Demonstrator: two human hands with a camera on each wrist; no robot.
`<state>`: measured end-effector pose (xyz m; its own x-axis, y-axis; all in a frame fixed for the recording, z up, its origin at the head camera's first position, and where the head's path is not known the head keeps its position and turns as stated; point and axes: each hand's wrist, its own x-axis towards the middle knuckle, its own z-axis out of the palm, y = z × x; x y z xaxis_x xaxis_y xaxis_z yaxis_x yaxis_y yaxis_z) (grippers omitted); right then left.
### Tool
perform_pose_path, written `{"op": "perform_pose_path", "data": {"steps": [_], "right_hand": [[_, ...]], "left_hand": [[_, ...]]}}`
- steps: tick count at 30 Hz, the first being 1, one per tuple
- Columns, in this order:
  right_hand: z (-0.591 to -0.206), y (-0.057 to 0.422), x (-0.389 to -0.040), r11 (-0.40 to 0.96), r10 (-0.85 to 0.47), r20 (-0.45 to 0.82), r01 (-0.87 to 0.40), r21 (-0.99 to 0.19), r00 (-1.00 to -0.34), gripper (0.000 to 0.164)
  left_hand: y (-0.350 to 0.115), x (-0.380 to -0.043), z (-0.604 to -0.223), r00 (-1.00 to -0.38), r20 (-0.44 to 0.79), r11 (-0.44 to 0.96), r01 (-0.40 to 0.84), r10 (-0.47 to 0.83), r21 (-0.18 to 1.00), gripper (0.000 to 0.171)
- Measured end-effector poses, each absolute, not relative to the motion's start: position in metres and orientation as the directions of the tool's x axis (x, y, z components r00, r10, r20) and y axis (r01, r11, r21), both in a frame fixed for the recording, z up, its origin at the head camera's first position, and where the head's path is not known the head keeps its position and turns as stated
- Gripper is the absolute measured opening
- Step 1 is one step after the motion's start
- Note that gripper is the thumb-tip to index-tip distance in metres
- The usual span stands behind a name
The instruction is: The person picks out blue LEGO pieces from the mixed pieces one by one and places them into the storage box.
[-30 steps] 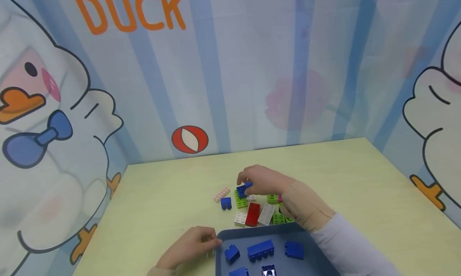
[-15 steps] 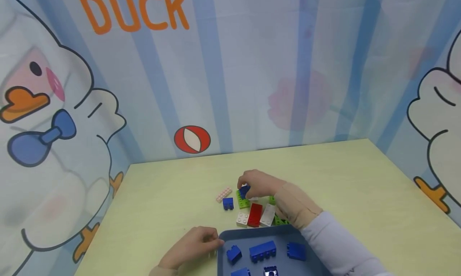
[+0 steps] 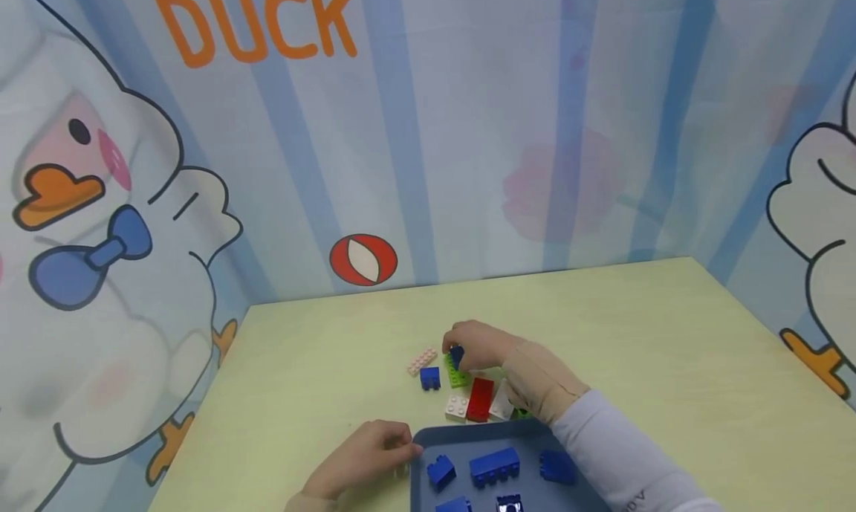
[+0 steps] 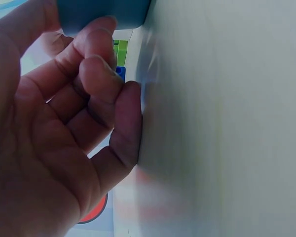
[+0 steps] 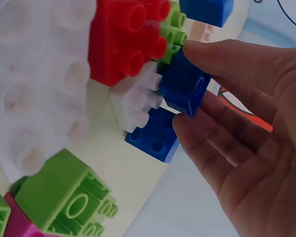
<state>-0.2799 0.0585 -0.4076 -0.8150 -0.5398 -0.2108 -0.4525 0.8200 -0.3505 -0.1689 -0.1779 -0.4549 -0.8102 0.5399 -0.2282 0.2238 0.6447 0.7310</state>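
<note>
Blue toy brick [image 5: 185,84] is pinched in the right hand [image 3: 483,346], by the green studded brick [image 3: 458,377]; contact unclear. Left hand [image 3: 364,456] grips the blue-grey tray [image 3: 481,431] at its far-left corner, probably to stop it sliding.

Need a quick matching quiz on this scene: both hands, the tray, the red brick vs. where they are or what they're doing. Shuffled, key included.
1. Tray
2. Right hand
3. Red brick
4. Left hand

A. Between two white bricks
B. At the tray's corner
C. Bearing several blue bricks
D. Gripping a blue brick

Pairs: 1-C, 2-D, 3-A, 4-B
</note>
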Motion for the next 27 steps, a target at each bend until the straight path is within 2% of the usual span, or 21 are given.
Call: {"op": "perform_pose_path", "data": {"steps": [10,19,27], "right_hand": [[-0.4126,0.0562,-0.2774,0.836,-0.516,-0.226,-0.429,-0.342,-0.826,0.032],[-0.4143,0.0495,-0.2746,0.839,-0.533,-0.202,-0.483,-0.251,-0.822,0.024],[-0.4143,0.0528,-0.2781,0.844,-0.523,-0.201,-0.472,-0.256,-0.828,0.019]], "left_hand": [[-0.1757,-0.1683,-0.454,-0.81,-0.236,0.645,0.214,0.536,0.733,0.024],[-0.1761,-0.1672,-0.4537,-0.81,-0.235,0.636,0.206,0.537,0.743,0.025],[-0.1762,-0.1681,-0.4541,-0.808,-0.235,0.638,0.212,0.54,0.74,0.025]]}}
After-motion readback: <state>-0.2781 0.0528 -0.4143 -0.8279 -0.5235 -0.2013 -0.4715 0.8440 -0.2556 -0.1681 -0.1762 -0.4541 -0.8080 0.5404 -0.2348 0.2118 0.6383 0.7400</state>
